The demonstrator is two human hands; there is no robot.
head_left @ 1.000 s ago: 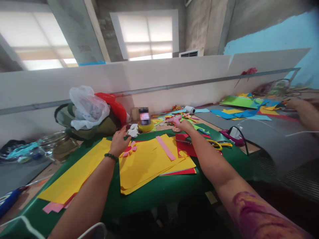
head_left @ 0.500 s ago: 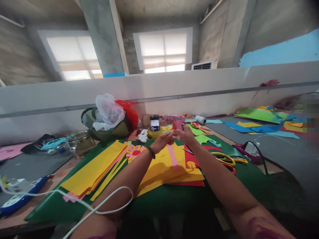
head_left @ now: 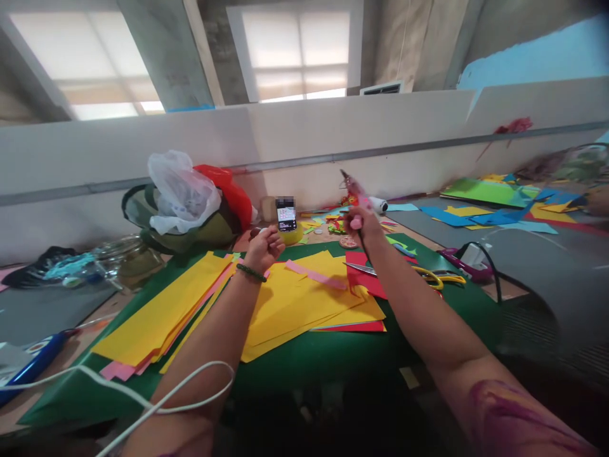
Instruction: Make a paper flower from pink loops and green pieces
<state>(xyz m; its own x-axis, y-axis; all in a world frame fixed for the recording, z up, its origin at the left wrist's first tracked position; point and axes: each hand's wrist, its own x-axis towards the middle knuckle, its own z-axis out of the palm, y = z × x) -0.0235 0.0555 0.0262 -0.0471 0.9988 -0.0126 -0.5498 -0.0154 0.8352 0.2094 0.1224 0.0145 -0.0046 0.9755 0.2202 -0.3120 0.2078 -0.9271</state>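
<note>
My right hand (head_left: 364,225) grips a pink hot glue gun (head_left: 360,198), raised above the table with its nozzle pointing up and left. My left hand (head_left: 264,249) is closed, fingers curled, beside the propped phone (head_left: 286,216); whatever is in the fingers is hidden. Beneath and between my hands lie yellow sheets (head_left: 297,295) with a pink strip (head_left: 316,275) across them. Scissors (head_left: 361,269) rest partly on red sheets (head_left: 356,259), partly behind my right forearm.
Long yellow strips (head_left: 162,317) lie at the left on the green mat (head_left: 295,355). A bag (head_left: 209,222) with plastic bags stands at the back left. A white cable (head_left: 190,406) loops by my left forearm. Coloured sheets (head_left: 495,190) lie at the right.
My hands have moved apart. The glue gun has gone up and tilted nozzle-upward, and my left hand has moved left. The pink strip lies more crosswise. My view has tipped down.
</note>
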